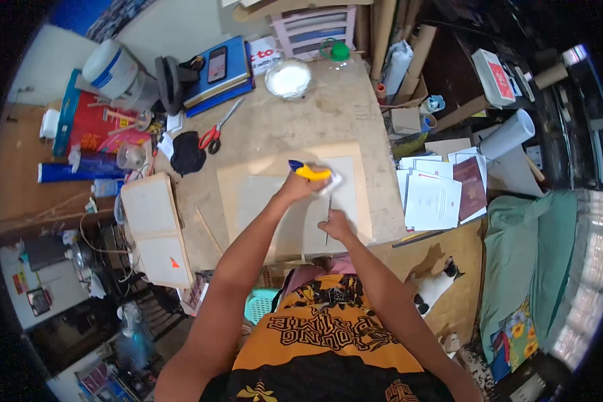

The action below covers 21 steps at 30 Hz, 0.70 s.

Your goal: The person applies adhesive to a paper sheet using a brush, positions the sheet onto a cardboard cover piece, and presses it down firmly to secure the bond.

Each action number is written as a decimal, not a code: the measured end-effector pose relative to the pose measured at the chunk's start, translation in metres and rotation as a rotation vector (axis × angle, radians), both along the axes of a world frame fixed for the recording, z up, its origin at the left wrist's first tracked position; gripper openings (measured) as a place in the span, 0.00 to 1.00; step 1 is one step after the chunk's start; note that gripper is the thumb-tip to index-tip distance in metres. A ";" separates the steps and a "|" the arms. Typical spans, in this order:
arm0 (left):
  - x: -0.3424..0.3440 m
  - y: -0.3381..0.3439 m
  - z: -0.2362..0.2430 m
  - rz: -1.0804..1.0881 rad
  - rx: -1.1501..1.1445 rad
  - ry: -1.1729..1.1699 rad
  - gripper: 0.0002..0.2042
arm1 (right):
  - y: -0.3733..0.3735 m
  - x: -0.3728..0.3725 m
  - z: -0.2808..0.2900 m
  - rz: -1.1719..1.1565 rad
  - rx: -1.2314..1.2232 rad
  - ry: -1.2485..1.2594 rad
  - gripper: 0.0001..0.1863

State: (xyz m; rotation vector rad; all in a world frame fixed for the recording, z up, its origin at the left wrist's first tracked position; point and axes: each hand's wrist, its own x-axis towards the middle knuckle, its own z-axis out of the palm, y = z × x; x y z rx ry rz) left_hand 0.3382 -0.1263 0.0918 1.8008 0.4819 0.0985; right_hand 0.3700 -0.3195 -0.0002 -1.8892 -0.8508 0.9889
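Over the pale sheet [261,194] on the table, my left hand [297,187] is closed around a yellow brush [313,173] with a dark blue end. Its whitish head is blurred and lies close to the sheet. Just nearer to me, my right hand [339,226] pinches a thin dark stick [329,204] that points away from me; its exact kind is too small to tell. Under the pale sheet lies a larger cream board [363,201], showing along the edges.
Red-handled scissors [211,139] and a black cloth [188,153] lie left. A bowl of white stuff [288,79], a green-capped bottle [340,52] and a phone [218,64] on blue books stand far back. Papers [432,199] sit right; a cat [439,288] is below.
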 end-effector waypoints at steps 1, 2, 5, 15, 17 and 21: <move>-0.003 -0.002 0.009 -0.139 0.050 0.030 0.15 | -0.002 -0.003 -0.002 -0.016 0.008 0.059 0.18; -0.005 0.000 -0.001 -0.149 0.047 0.032 0.15 | -0.002 -0.002 -0.004 -0.026 0.005 0.061 0.18; -0.014 0.007 -0.007 0.061 0.693 -0.216 0.13 | 0.005 0.005 -0.005 0.028 -0.049 -0.015 0.16; -0.252 0.038 -0.080 0.699 0.340 0.167 0.11 | 0.021 -0.006 0.020 -0.048 -0.154 0.117 0.13; -0.247 0.044 -0.053 0.816 0.585 0.213 0.13 | -0.010 0.014 0.000 -0.132 -0.268 0.193 0.11; -0.344 0.082 -0.028 1.164 0.155 -0.324 0.13 | 0.016 0.002 0.019 -0.070 -0.155 0.265 0.15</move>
